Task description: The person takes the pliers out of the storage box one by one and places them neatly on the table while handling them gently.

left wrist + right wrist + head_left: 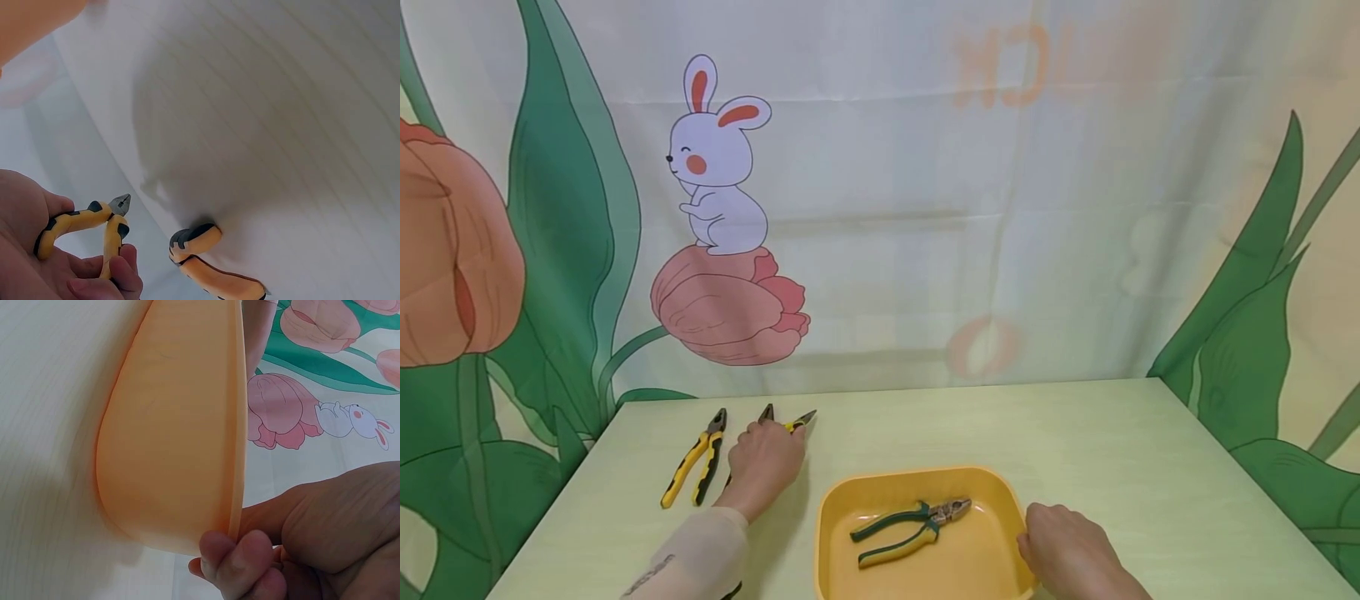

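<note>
My left hand [767,458] grips pliers with yellow-and-black handles [112,240]; their short, pointed silver head [120,204] juts past the fingers. Beside that hand, the dark head of another pair of pliers [767,412] shows on the table, most of it hidden by the hand. In the left wrist view, yellow-and-black handles [222,279] lie below the held pair. My right hand [1071,546] pinches the right rim of a yellow tray [917,475], thumb and fingers on either side. Inside the tray lie green-and-yellow pliers [910,533], handles spread.
To the left, a third yellow-and-black pair of pliers [696,467] lies on the pale table [1150,450] with handles apart. Behind the table hangs a curtain [880,208] printed with a rabbit and tulips.
</note>
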The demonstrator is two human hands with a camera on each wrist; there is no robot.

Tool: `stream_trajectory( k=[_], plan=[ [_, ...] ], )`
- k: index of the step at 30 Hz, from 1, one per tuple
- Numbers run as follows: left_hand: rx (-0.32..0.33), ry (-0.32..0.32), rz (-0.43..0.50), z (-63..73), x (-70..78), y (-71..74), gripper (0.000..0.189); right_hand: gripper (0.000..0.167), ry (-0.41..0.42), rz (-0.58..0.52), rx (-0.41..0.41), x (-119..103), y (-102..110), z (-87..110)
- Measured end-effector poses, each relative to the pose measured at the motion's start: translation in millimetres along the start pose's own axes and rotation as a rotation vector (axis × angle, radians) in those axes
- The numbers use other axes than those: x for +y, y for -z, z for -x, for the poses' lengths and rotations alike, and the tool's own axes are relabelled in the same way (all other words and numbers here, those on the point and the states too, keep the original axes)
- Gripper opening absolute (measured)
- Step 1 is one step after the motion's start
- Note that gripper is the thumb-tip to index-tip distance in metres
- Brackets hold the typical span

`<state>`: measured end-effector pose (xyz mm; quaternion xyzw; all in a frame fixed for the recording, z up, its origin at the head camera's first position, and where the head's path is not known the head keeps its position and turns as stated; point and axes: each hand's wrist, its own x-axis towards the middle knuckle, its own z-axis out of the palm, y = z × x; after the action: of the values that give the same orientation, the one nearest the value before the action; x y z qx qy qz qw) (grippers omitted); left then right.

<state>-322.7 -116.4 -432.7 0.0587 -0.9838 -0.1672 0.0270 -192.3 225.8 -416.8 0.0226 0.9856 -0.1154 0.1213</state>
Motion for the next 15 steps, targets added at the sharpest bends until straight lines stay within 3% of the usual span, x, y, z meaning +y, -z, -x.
stream_trajectory(
  k=[15],
  plan=[
    [-0.011,-0.022,-0.042,-3.1,2.4,-6.6,0.061,0.027,0.021,-0.006,0.022,2.1,-0.8,1.4]
  ],
)
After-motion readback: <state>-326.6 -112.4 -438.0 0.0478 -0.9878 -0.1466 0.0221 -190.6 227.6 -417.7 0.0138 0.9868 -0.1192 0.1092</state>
